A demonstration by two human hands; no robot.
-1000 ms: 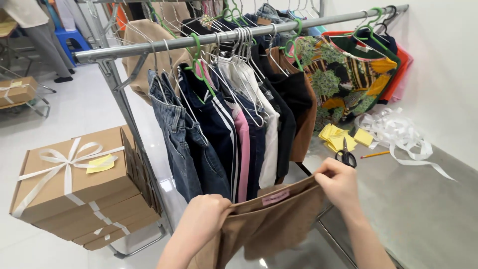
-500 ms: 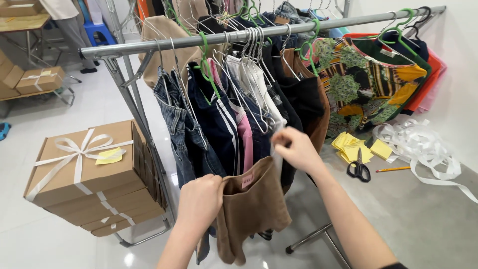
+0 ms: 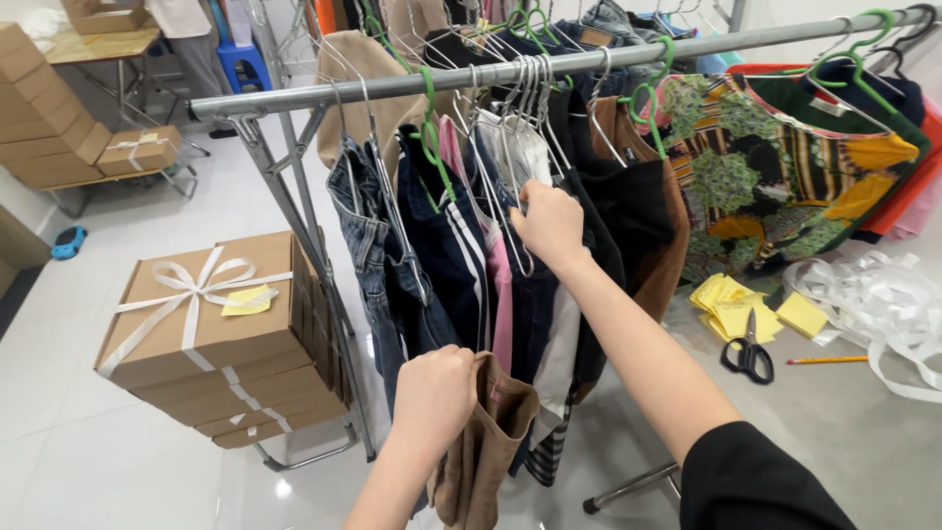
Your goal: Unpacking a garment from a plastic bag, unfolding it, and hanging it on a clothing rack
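While left hand (image 3: 432, 393) clenches brown garment (image 3: 486, 451) hanging below grip, right hand (image 3: 549, 226) grasps wire hangers (image 3: 510, 211) above, parting clothes.

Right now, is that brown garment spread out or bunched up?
Bunched up: the brown garment hangs in folds from the left hand, which grips its top edge.

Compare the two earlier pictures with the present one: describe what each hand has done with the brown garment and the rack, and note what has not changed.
The right hand let go of the brown garment and rose to the wire hangers among the hung clothes. The left hand kept its grip, so the garment, earlier stretched between both hands, now hangs bunched. The ribboned boxes, scissors and yellow notes lie as before.
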